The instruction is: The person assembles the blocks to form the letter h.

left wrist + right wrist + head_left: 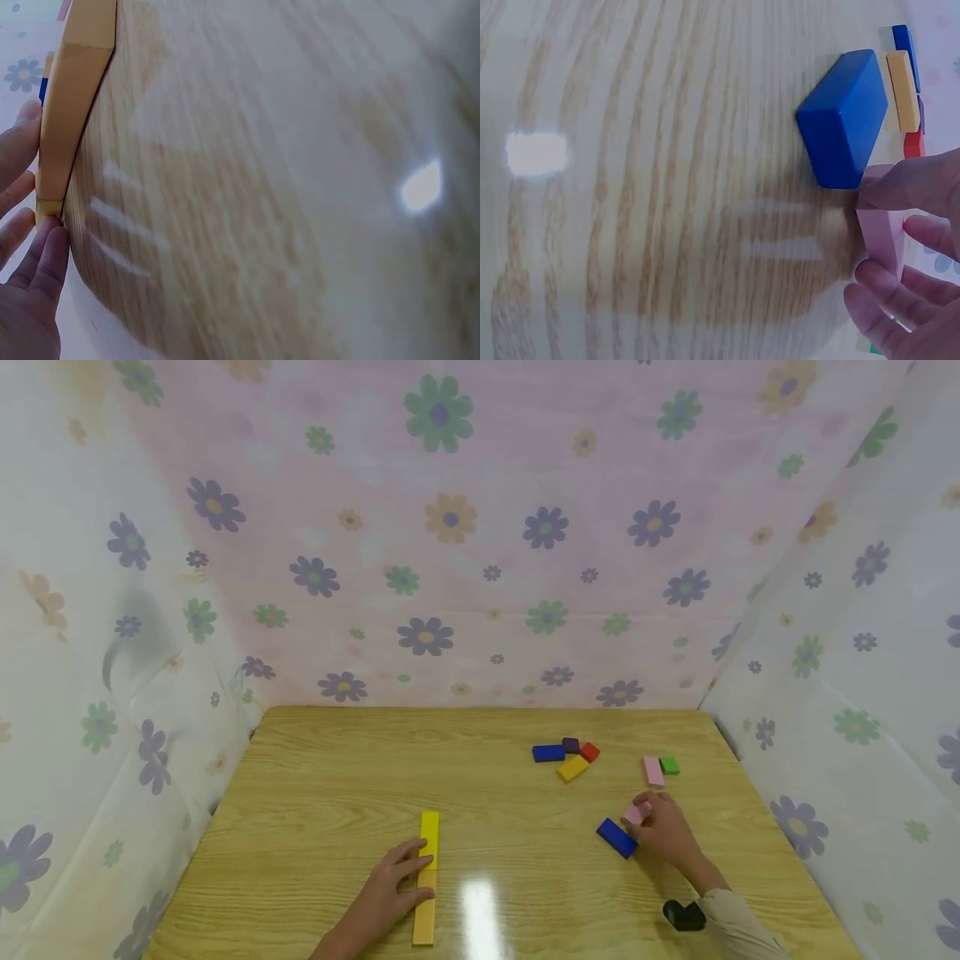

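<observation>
A yellow block point(429, 823) and an orange block point(423, 927) lie end to end in a straight row on the table. My left hand point(390, 885) reaches in from the left, with its fingertips on the yellow block and its thumb touching the orange block point(71, 112). At the right, my right hand point(667, 831) pinches a pink block point(637, 813) between thumb and fingers. Close beside it lies a blue block point(617, 838). The right wrist view shows the pink block point(881, 232) near one end of the blue block point(844, 120).
Farther back lie another blue block point(549, 753), a dark purple block point(571, 745), a red block point(590, 752) and an orange-yellow block point(573, 768). A second pink block point(653, 772) touches a green block point(670, 766) beyond my right hand. Flowered cloth point(480, 568) surrounds the wooden table point(337, 777).
</observation>
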Action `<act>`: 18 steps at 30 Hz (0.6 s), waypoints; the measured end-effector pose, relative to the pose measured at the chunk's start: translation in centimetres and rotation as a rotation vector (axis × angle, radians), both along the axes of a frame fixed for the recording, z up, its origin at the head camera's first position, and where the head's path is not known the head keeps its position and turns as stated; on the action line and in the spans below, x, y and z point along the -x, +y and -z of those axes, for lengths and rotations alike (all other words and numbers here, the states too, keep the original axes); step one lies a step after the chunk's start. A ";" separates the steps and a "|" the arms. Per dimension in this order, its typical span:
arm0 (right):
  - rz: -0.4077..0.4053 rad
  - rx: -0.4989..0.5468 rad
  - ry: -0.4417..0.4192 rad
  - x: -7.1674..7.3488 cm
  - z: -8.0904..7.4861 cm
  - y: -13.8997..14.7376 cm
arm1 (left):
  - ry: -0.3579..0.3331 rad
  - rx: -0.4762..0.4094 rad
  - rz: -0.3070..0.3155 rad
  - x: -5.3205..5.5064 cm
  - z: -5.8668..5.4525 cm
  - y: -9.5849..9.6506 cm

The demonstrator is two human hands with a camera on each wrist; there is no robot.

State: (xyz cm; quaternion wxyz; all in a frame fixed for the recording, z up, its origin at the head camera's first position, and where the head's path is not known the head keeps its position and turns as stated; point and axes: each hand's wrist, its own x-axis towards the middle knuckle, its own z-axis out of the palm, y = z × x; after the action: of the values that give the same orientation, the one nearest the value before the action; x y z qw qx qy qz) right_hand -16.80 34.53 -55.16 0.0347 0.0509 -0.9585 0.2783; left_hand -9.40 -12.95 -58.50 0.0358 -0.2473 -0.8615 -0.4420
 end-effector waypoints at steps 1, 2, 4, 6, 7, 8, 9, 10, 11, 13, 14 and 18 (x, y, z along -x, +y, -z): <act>0.002 0.011 0.010 0.0 -0.1 0.0 | -0.004 0.000 0.000 0.0 0.0 0.0; 0.005 0.021 0.019 0.0 -0.1 -0.1 | -0.005 -0.002 0.000 0.0 0.0 0.0; 0.008 0.030 0.036 0.1 -0.3 -0.2 | -0.012 -0.002 -0.004 0.0 0.0 0.0; 0.011 0.034 0.045 0.2 -0.5 -0.4 | -0.011 0.000 -0.007 0.1 0.0 0.0; 0.014 0.039 0.046 0.3 -0.7 -0.5 | -0.015 0.001 -0.009 0.1 0.0 0.0; 0.017 0.044 0.048 0.3 -0.8 -0.7 | -0.012 0.000 -0.009 0.1 0.0 0.0; 0.015 0.054 0.047 0.4 -0.9 -0.8 | -0.013 0.000 -0.009 0.1 0.0 0.0; 0.018 0.060 0.046 0.4 -1.1 -1.0 | -0.012 -0.002 -0.009 0.1 0.0 0.0; 0.017 0.064 0.048 0.4 -1.2 -1.2 | -0.012 -0.007 -0.008 0.1 0.0 0.0; 0.007 0.081 0.058 0.4 -1.4 -1.6 | -0.011 -0.010 -0.008 0.1 0.0 0.0; 0.001 0.089 0.065 0.4 -1.5 -1.8 | -0.010 -0.010 -0.007 0.1 0.0 0.0; -0.058 0.114 0.125 0.5 -2.1 -2.6 | -0.008 -0.014 -0.003 0.1 0.1 0.0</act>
State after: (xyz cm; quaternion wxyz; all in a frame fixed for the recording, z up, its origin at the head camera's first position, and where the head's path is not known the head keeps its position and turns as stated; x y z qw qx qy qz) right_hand -17.30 31.89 -53.08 0.0895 0.0938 -0.9353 0.3293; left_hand -9.47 -12.99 -58.60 0.0347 -0.2438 -0.8590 -0.4489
